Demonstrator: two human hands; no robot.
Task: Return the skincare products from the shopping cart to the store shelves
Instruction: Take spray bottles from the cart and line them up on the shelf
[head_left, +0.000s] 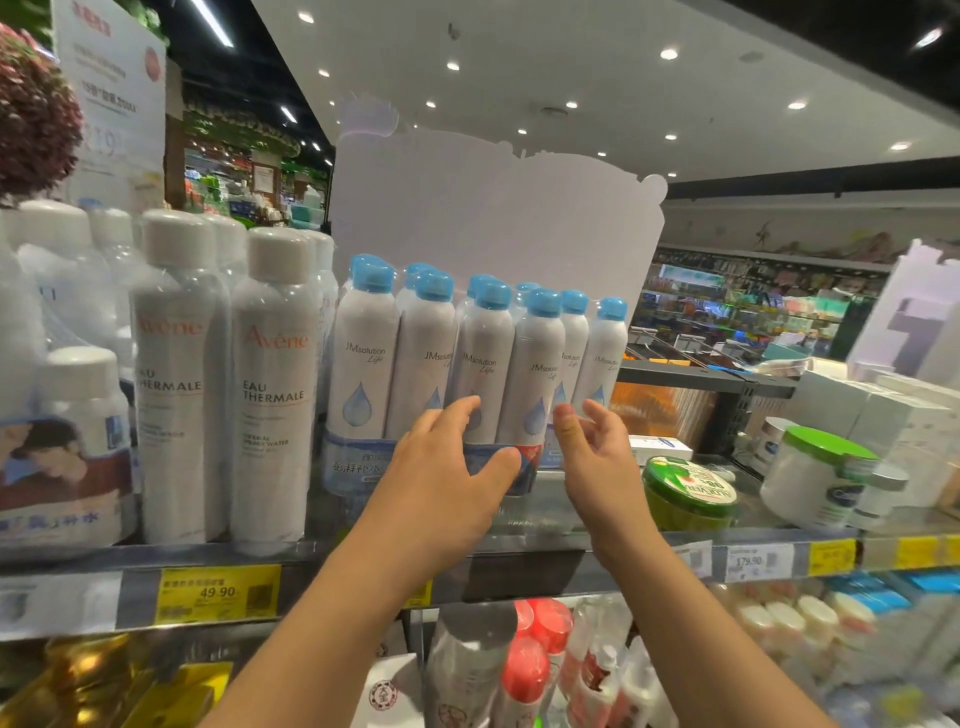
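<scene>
Mid-frame, both hands were up at the blue-capped spray bottles (483, 358) on the shelf (571, 525). Left hand (447, 467) lay spread against them, right hand (597, 457) hung loose-fingered just beside, holding nothing.

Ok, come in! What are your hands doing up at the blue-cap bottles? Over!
Left hand open, touching the blue-cap bottles on the shelf. Right hand open beside them, holding nothing. Nothing in the way.

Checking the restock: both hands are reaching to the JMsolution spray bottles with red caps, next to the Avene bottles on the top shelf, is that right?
Not quite. The head view shows the JMsolution spray bottles have blue caps, not red. The rest holds: the left hand and right hand reach to them, beside the Avene bottles on the top shelf.
</scene>
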